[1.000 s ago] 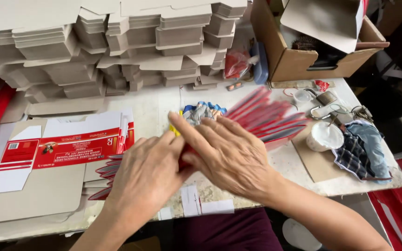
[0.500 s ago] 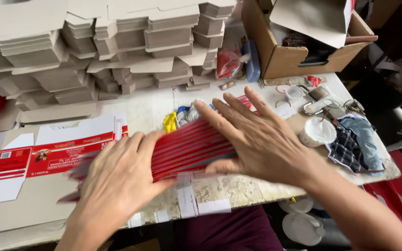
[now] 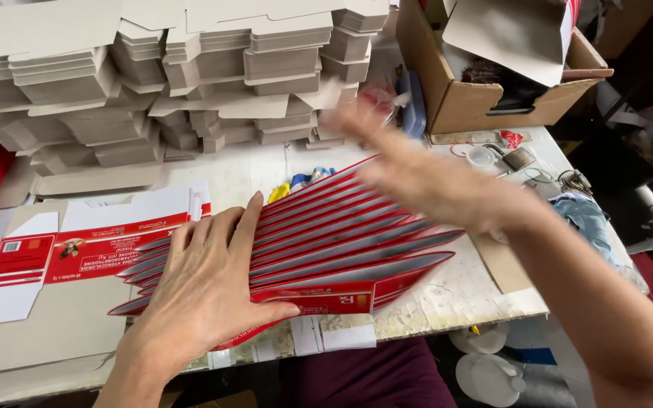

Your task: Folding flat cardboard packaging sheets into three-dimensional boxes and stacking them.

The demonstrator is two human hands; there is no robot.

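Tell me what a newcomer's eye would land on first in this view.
First the fan of red flat carton blanks spread across the middle of the worktable, with the left hand pressed flat on its near left end. The right hand, blurred, hovers open above the fan's far right side. Behind them, stacks of grey folded cartons fill the back of the table, and an open cardboard box sits at the far right.

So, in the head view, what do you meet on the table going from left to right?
Flat red and white carton blank → left hand → fanned red carton blanks → right hand, blurred → blue cloth.
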